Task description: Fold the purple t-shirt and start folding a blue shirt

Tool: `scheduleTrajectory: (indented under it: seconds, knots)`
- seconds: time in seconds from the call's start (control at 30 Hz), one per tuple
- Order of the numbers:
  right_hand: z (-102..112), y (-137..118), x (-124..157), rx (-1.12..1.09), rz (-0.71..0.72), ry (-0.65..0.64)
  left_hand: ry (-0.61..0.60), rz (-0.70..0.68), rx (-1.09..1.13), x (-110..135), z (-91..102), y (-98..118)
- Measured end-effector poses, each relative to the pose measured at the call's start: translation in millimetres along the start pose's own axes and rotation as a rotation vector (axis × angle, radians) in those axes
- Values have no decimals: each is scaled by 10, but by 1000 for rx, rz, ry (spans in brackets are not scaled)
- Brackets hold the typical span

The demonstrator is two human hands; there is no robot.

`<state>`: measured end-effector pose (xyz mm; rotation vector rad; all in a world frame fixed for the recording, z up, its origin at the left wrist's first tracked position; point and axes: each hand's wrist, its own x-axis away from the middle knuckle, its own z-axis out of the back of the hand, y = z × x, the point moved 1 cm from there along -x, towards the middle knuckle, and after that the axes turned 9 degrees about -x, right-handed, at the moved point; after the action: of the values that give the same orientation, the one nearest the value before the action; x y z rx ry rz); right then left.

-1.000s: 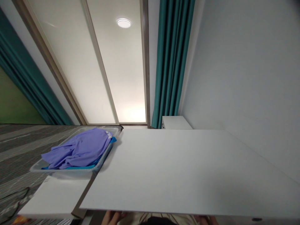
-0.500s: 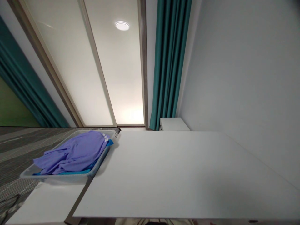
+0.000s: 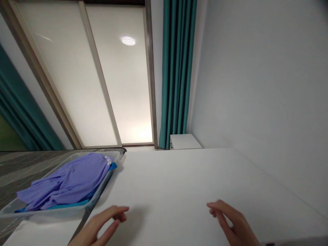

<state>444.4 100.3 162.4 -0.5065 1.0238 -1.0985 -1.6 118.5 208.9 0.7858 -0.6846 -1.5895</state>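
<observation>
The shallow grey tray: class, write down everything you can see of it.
The shallow grey tray looks like plastic, with a raised, slightly translucent rim, and it runs out of view at the left. A crumpled lavender garment lies heaped in it over a bright blue cloth. It lies alongside the edge of the white table, above grey striped carpet. What it stands on is hidden.

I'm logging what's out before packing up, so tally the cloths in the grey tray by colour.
In the grey tray:
Lavender cloth: 1
Blue cloth: 1
Total: 2 (anything beneath them is hidden)
</observation>
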Motion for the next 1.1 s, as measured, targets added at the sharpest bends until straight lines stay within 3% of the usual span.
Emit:
scheduleTrajectory:
  seconds: [0.1, 0.2, 0.3, 0.4, 0.57, 0.67, 1.1]
  knots:
    - [-287, -219, -683, -19, 120, -113, -142, -255, -158, -554, -230, 397]
    - [-569, -247, -1185, 21, 119, -212, -156, -401, -301, -1036, -529, 625]
    - [-810, -152, -1493, 115, 142, -277, -141, -468, -456, -1391, -818, 670]
    - [-1011, 11, -1628, 240, 141, -296, -115, -464, -557, -1591, -1077, 592]
    - [-1245, 349, -1584, 291, 84, -263, -67, -436, -588, -1623, -1438, 317]
    - [-1312, 471, -1504, 284, 82, -277, -136, -486, -586, -1569, -1562, 198]
    - [-1360, 413, -1367, 289, 96, -327, -168, -472, -581, -1519, -1531, 195]
